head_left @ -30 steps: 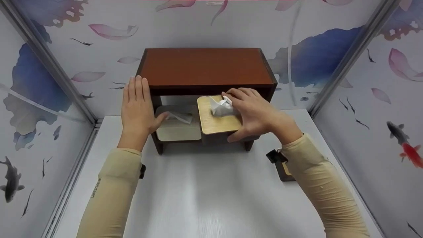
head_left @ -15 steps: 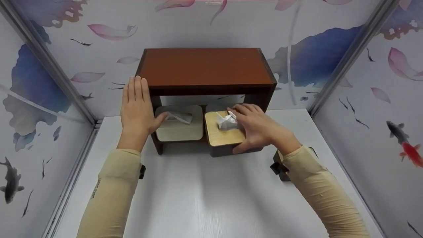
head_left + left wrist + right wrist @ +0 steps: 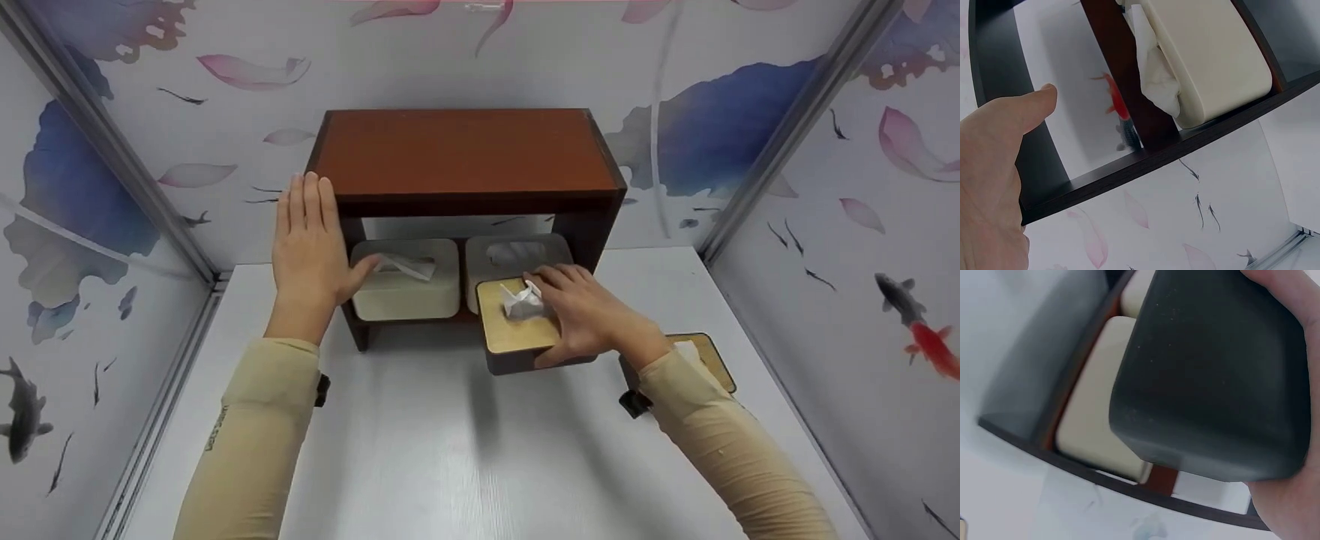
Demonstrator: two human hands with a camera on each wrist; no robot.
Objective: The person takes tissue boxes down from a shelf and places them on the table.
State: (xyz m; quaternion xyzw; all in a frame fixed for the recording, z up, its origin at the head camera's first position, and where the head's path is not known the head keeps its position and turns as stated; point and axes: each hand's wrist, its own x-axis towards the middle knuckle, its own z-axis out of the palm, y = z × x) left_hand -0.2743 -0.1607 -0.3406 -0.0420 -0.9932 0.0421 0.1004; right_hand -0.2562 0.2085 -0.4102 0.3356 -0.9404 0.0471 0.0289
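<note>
My right hand (image 3: 589, 315) grips a dark tissue box (image 3: 517, 334) with a wood-coloured lid and a tissue sticking out. It is held in front of the shelf's right side, and its dark body (image 3: 1213, 377) fills much of the right wrist view. My left hand (image 3: 309, 251) lies straight-fingered against the left side of the brown shelf (image 3: 472, 150), thumb pointing inward. On the lower board stand two cream tissue boxes, a left one (image 3: 405, 300) and a right one (image 3: 517, 253). The dark box partly hides the right one.
Another dark tissue box (image 3: 716, 360) with a wood-coloured lid stands on the white table (image 3: 390, 450) at the right, partly behind my right forearm. Patterned walls (image 3: 480, 67) enclose the table at the back and both sides.
My right hand has drawn the dark tissue box out of the shelf, toward me and slightly right, uncovering the right cream box. The left hand has stayed at the shelf's side.
</note>
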